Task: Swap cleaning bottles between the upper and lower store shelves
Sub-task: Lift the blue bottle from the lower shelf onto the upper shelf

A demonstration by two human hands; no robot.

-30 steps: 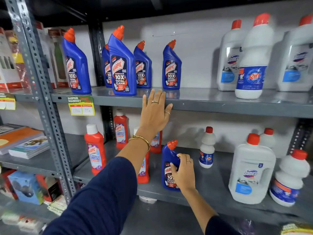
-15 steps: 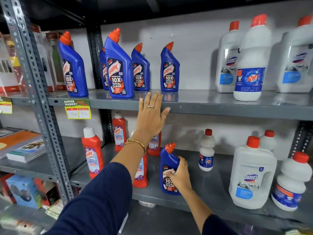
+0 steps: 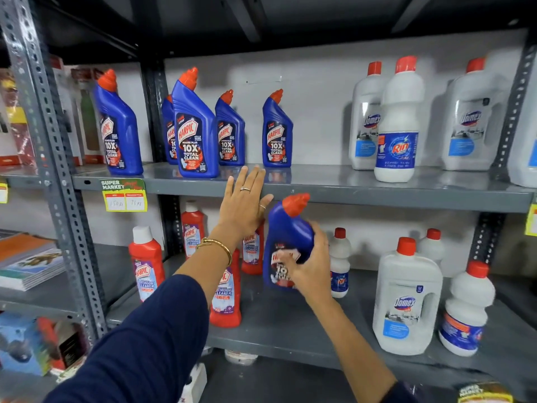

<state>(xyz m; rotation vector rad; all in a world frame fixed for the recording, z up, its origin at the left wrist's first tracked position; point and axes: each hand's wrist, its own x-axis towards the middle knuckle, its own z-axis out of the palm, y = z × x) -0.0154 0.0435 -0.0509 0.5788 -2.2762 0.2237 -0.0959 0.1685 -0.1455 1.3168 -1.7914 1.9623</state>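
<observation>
My right hand (image 3: pixel 308 264) grips a blue Harpic bottle (image 3: pixel 286 231) with an orange cap, lifted clear of the lower shelf (image 3: pixel 290 330) and tilted right, its cap just below the upper shelf's front edge. My left hand (image 3: pixel 245 205) is flat and open, fingers resting against the front edge of the upper shelf (image 3: pixel 334 189). Several blue Harpic bottles (image 3: pixel 194 126) stand on the upper shelf at left. Red Harpic bathroom cleaner bottles (image 3: pixel 146 261) stand on the lower shelf at left, partly hidden by my left arm.
White Domex jugs (image 3: pixel 364 117) and a white Rin bottle (image 3: pixel 399 120) stand on the upper shelf at right. A Domex jug (image 3: pixel 405 298) and small white bottles (image 3: pixel 466 309) fill the lower shelf's right. A slotted upright (image 3: pixel 49 158) and price tag (image 3: pixel 125 196) are at left.
My right hand has lifted the blue bottle up off the lower shelf and tilted it. My left hand stayed on the upper shelf edge.
</observation>
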